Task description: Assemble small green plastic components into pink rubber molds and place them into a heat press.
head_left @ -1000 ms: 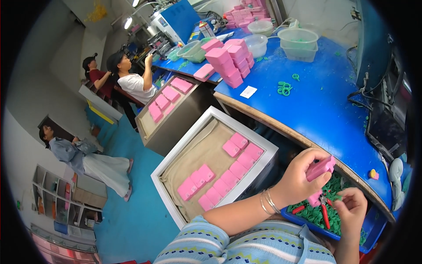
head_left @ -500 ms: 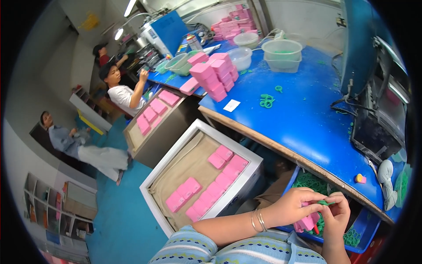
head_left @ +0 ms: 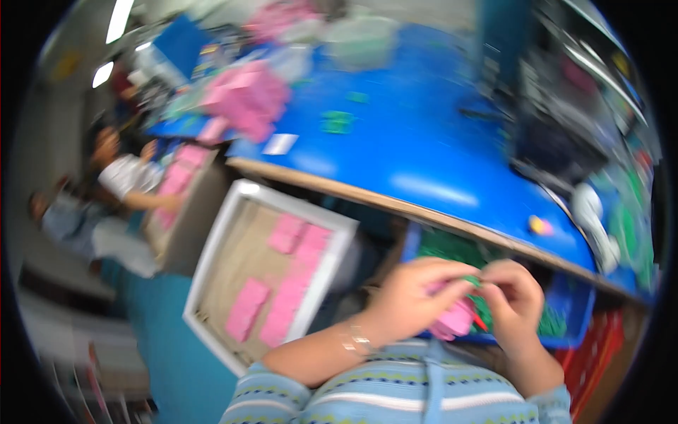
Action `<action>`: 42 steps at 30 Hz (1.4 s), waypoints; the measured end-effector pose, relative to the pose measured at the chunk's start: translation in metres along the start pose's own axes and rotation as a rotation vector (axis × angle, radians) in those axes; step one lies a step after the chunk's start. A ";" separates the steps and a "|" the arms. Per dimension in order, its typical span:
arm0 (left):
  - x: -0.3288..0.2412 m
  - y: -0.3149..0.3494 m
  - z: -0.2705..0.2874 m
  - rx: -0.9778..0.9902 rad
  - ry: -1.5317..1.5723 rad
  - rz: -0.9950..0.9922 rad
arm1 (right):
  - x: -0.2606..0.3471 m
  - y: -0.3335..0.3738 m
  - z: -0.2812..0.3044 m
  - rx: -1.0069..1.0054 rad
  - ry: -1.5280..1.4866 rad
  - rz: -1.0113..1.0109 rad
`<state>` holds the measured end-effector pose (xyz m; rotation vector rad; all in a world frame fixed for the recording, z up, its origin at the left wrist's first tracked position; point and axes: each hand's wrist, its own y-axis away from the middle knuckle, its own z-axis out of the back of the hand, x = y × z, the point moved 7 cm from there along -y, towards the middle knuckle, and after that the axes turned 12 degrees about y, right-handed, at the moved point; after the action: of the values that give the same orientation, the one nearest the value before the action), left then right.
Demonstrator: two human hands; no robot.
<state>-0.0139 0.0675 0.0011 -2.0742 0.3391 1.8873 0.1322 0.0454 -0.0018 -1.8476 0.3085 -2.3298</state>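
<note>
Above a blue bin (head_left: 580, 324), both hands meet at a small green piece (head_left: 472, 280) whose shape is smeared by motion. My left hand (head_left: 413, 291) is closed around a pink block (head_left: 454, 321), its thumb and finger also at the green piece. Opposite it, my right hand (head_left: 514, 293) has thumb and fingers pinched at the green piece. A short red stick-like thing (head_left: 480, 323) shows beside the pink block; what holds it is hidden. Loose green rings (head_left: 552, 321) lie in the bin beneath my hands.
A white-framed box (head_left: 212, 265) at left holds several pink blocks (head_left: 247, 309). The blue table (head_left: 424, 162) carries a pink stack (head_left: 247, 99), green rings (head_left: 337, 121), a white card (head_left: 280, 144) and tubs (head_left: 361, 44). Dark equipment (head_left: 561, 127) stands right. A person (head_left: 127, 173) sits far left.
The view has swung to the right, so the table, boxes and people sit further left and blurred. My hands stay together at the green piece, and the left still holds the pink block.
</note>
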 end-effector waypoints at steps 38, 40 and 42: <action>-0.010 -0.008 -0.023 0.135 -0.064 -0.129 | 0.019 -0.003 0.023 0.021 0.214 0.322; -0.010 -0.007 -0.024 0.137 -0.050 -0.132 | 0.019 -0.002 0.023 0.012 0.223 0.318; -0.006 -0.006 -0.023 0.124 -0.009 -0.077 | 0.019 0.000 0.024 0.004 0.233 0.311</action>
<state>0.0093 0.0636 0.0098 -1.9692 0.3592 1.7836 0.1509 0.0395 0.0214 -1.4059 0.5740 -2.3182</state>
